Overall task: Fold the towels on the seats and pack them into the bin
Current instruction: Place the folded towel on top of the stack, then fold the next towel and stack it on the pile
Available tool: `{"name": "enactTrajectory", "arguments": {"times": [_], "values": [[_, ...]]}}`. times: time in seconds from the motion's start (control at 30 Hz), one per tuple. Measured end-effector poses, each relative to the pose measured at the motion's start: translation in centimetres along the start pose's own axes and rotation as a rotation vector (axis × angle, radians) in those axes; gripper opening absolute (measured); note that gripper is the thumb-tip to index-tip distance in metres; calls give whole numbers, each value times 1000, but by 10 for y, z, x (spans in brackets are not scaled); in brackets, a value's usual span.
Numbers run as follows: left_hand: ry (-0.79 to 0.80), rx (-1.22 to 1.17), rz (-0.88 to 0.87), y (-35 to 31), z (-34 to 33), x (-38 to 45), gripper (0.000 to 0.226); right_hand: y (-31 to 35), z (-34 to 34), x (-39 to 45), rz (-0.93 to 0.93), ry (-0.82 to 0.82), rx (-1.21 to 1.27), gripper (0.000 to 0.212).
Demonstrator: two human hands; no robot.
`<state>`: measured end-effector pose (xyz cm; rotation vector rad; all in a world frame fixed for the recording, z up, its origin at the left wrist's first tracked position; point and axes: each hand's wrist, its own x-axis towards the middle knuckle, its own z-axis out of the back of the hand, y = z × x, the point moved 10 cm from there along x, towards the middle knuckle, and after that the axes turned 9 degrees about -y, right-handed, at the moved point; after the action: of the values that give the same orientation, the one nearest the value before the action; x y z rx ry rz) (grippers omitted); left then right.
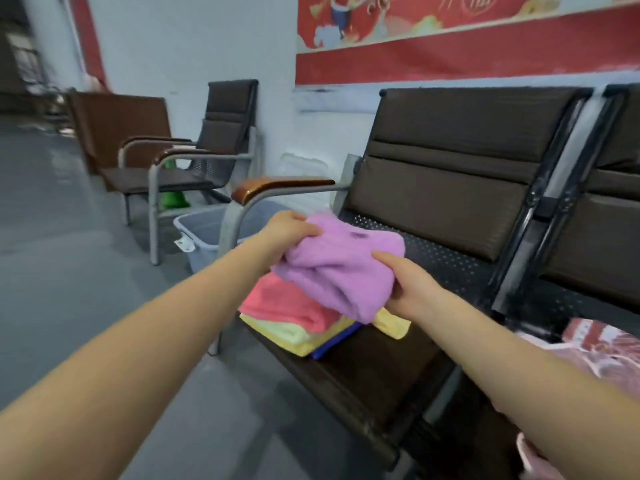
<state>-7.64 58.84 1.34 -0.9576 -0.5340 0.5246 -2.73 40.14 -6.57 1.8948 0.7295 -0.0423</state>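
Both your hands grip purple towel: left hand far edge, right hand near edge, above folded stack on seat. Armrest stands between you and grey bin.

purple towel, pink towel, grey bin

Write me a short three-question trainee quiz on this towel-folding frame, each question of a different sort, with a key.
1. True or false: both hands grip the purple towel.
2. Which towel tops the folded stack on the seat? A) blue B) pink C) white
3. Fill in: the grey bin stands on the floor beyond the ____.

Key
1. True: left hand and right hand both hold it.
2. B, the pink towel, above the yellow towel and blue towel.
3. Armrest.
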Motion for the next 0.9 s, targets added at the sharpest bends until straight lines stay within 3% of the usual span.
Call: {"name": "enactTrajectory", "arguments": {"times": [0.07, 0.13, 0.2, 0.27, 0.37, 0.47, 0.53, 0.6, 0.7, 0.8, 0.9], "values": [[-141, 375, -77, 13, 27, 26, 42, -23, -22, 24, -37, -20, -125, 12], [-39, 641, -98, 37, 11, 30, 38, -46, -19, 38, 14, -109, -454, 18], [137, 742, -108, 68, -23, 19, 37, -52, -5, 43, 194, -223, -789, 38], [160, 770, -150, 88, -44, 8, 38, -63, 6, 41, 226, -233, -733, 44], [-23, 681, -247, 94, -36, 3, 35, -91, -1, 43, 74, -68, -384, 44], [-31, 636, -197, 98, -25, 19, 33, -87, -15, 60, 188, -37, -286, 42], [-55, 669, -127, 99, -14, 34, 35, -92, -30, 71, 161, 26, -260, 37], [-121, 607, -94, 89, -4, 46, 39, -93, -32, 79, 119, 56, -322, 30], [-119, 486, -149, 67, -17, 51, 40, -68, 12, 95, 151, -162, -452, 29], [-34, 516, -231, 68, -51, 44, 40, -20, 70, 109, 391, -457, -805, 37], [-86, 588, -264, 86, -65, 42, 35, 8, 73, 118, 609, -496, -1198, 42]]}}
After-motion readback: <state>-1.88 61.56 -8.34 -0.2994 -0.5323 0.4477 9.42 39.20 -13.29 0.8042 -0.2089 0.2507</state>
